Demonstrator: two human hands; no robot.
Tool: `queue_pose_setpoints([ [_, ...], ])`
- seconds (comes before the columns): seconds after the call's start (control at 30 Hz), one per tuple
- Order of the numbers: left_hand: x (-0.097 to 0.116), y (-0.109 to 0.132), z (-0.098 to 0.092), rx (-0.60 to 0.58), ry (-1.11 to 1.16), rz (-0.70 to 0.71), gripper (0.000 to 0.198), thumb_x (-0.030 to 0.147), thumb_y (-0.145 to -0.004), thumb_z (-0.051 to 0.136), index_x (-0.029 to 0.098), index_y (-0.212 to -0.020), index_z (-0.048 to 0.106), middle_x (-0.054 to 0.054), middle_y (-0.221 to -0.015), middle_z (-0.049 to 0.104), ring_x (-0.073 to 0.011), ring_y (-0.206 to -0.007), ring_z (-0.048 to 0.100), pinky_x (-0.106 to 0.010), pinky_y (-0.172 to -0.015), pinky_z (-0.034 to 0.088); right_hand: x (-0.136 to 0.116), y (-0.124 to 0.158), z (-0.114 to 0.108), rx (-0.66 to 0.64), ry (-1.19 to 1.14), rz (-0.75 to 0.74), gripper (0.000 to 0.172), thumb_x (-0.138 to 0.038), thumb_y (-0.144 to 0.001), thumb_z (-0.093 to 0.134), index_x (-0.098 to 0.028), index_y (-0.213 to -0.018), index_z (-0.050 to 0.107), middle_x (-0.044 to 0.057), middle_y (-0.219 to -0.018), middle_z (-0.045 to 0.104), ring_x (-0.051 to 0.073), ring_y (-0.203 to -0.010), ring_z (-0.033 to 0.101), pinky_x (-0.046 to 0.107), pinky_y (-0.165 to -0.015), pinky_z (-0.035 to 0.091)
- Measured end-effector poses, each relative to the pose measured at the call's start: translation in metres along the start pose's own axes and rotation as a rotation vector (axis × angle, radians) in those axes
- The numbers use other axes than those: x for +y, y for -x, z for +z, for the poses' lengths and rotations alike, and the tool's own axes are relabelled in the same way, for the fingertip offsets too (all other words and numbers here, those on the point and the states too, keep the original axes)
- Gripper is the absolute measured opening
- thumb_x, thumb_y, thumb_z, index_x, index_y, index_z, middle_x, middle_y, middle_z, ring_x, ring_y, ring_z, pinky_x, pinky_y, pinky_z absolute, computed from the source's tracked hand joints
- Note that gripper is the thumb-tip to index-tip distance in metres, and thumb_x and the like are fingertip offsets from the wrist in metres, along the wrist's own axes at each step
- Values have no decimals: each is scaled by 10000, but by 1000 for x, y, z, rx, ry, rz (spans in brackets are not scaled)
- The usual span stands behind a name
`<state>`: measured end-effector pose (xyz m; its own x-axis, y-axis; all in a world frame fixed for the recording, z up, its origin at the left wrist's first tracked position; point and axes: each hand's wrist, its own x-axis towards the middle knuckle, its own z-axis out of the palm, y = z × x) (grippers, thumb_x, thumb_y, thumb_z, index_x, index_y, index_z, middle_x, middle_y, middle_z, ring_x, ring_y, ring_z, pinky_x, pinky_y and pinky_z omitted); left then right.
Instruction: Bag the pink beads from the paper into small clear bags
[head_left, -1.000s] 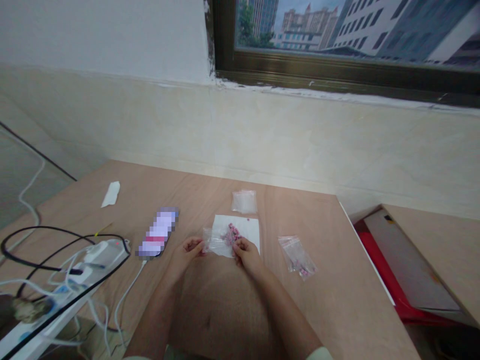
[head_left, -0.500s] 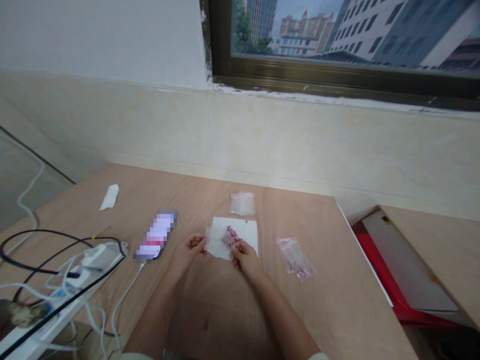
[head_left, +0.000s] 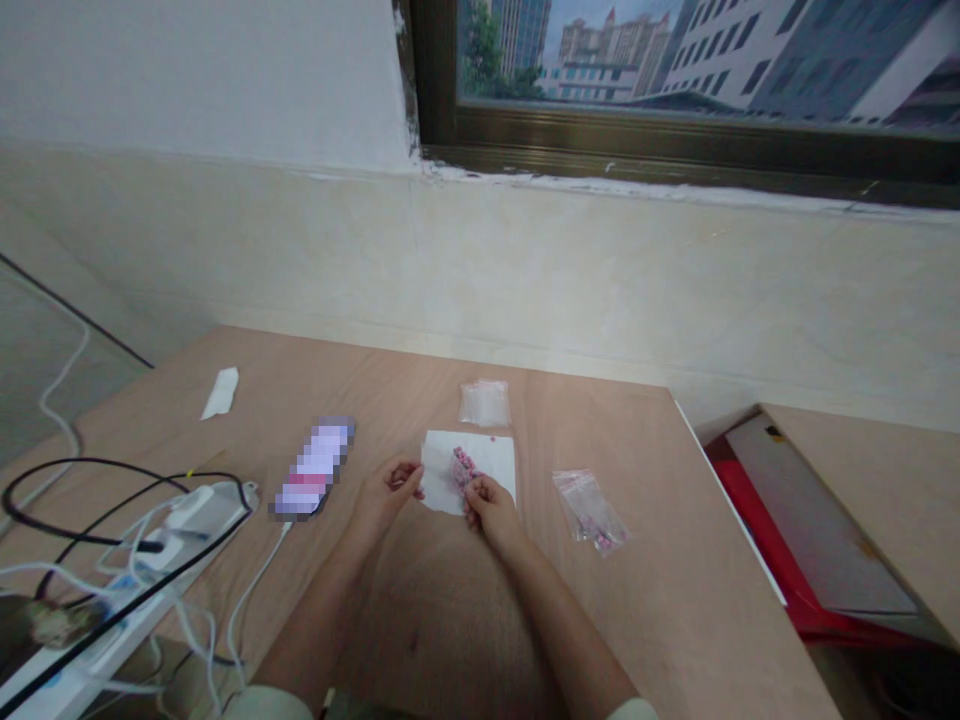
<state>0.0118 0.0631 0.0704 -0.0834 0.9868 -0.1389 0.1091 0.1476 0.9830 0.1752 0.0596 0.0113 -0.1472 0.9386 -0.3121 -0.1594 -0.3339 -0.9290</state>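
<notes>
On the wooden tabletop (head_left: 660,600) lies a white paper sheet (head_left: 487,455). A cluster of small pink beads (head_left: 464,470) rests on it. My right hand (head_left: 491,505) sits at the sheet's lower edge, its fingers pinching the lower end of the pink cluster. My left hand (head_left: 386,497) is curled at the sheet's left edge, fingertips together, and whatever lies between them is too small to tell. A clear plastic bag (head_left: 484,404) lies beyond the sheet. A small zip bag (head_left: 589,512) with pink bits in its corner lies to the right.
A pixelated phone (head_left: 311,470) and a white scrap (head_left: 220,393) lie left of my hands. A power strip (head_left: 187,530) with tangled white and black cables sits at the table's left. The table's right edge drops toward a red-edged board (head_left: 780,540).
My left hand has moved a little right, onto the sheet's edge. The small clear piece seen earlier between my hands no longer shows distinctly. The view has shifted slightly.
</notes>
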Motion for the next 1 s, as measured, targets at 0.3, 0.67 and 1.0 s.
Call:
queue_pose_setpoints([
  [0.3, -1, 2, 3, -5, 13, 32, 237, 340, -611, 596, 143, -726, 535, 37, -542, 551, -102, -462, 533, -219, -494, 442, 0, -2, -3, -39, -72, 13, 320, -462, -586, 572, -176, -620, 435, -36, -493, 507, 67, -347, 416, 185, -315, 307],
  [0.67, 0, 27, -21, -293, -186, -76, 204, 332, -663, 541, 176, -771, 616, -39, -808, 637, -178, -773, 571, -272, -700, 435, -48, 28, -12, 221, 215, -253, 177, -349, -673, 499, -176, -678, 537, 9, -644, 523, 126, -571, 469, 227, -460, 380],
  [1.0, 29, 30, 14, -309, -284, 112, 206, 333, -696, 497, 178, -616, 606, 9, -622, 607, -133, -628, 543, -209, -592, 416, -65, 54, -11, 182, 351, -246, 143, -297, -625, 568, -178, -704, 573, 7, -607, 550, 133, -557, 471, 245, -529, 356],
])
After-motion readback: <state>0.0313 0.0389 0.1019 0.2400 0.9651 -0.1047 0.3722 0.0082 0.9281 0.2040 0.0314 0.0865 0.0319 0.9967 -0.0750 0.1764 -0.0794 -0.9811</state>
